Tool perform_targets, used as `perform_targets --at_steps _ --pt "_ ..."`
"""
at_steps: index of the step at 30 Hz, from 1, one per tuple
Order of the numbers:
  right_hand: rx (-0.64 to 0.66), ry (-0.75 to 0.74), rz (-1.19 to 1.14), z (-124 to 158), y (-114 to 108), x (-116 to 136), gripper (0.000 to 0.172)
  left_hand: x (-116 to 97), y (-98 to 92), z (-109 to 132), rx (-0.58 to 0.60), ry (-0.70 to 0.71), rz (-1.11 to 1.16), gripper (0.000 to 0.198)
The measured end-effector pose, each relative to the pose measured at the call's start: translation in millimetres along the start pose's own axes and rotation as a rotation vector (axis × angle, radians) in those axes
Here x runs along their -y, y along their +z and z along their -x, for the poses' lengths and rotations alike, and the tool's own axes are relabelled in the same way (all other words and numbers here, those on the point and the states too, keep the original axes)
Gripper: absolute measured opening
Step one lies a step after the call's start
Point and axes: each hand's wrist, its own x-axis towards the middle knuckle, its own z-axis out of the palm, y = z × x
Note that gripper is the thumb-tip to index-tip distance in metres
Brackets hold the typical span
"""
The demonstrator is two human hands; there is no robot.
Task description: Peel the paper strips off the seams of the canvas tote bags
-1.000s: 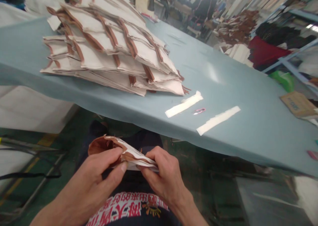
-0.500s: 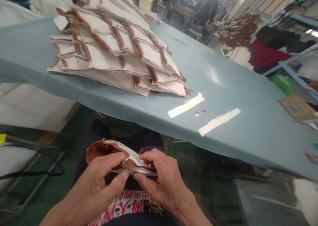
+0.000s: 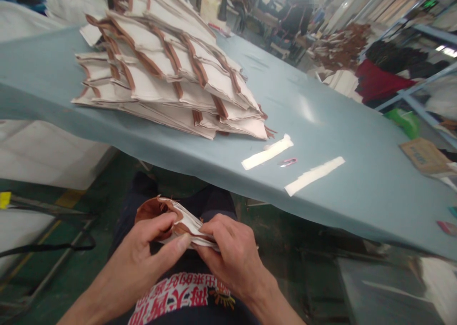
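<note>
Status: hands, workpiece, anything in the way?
Left hand and right hand pinching cloth. Cloth folded, off the table. Snips on table, apart from hands.

Held piece (image 3: pixel 187 219), lower centre: rust brown and white
Stacked pieces (image 3: pixel 157 84), upper left: cream crossed by brown bands
Table cover (image 3: pixel 342 125), mid-frame: pale blue-green
Strips (image 3: pixel 267 153), right of centre: creamy white
Snips (image 3: pixel 291 162) between them: pink handle
Shirt (image 3: pixel 185 294), bottom centre: dark, red lettering on white, yellow sunburst
Cloth (image 3: pixel 383 81), upper right: deep red
Floor (image 3: pixel 109 187), lower left: dark green
</note>
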Motion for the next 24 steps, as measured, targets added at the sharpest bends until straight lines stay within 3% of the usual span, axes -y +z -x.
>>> perform_targets --at_steps 4,14,19,24 --pt "0.032 0.02 0.038 1.8 3.9 -1.4 0.036 1.9 11.8 -0.1 -0.128 -0.089 0.038 0.032" --pt "0.038 0.052 0.007 2.5 9.5 -0.5 0.03 26.1 13.1 2.0 -0.094 -0.013 0.007 0.04" --pt "0.029 0.089 -0.058 4.3 9.2 0.8 0.02 20.8 13.4 5.3 -0.052 -0.048 0.085 0.04" --pt "-0.064 0.152 -0.237 6.2 6.0 2.0 0.013 16.7 14.2 7.9 -0.017 -0.069 0.074 0.037"
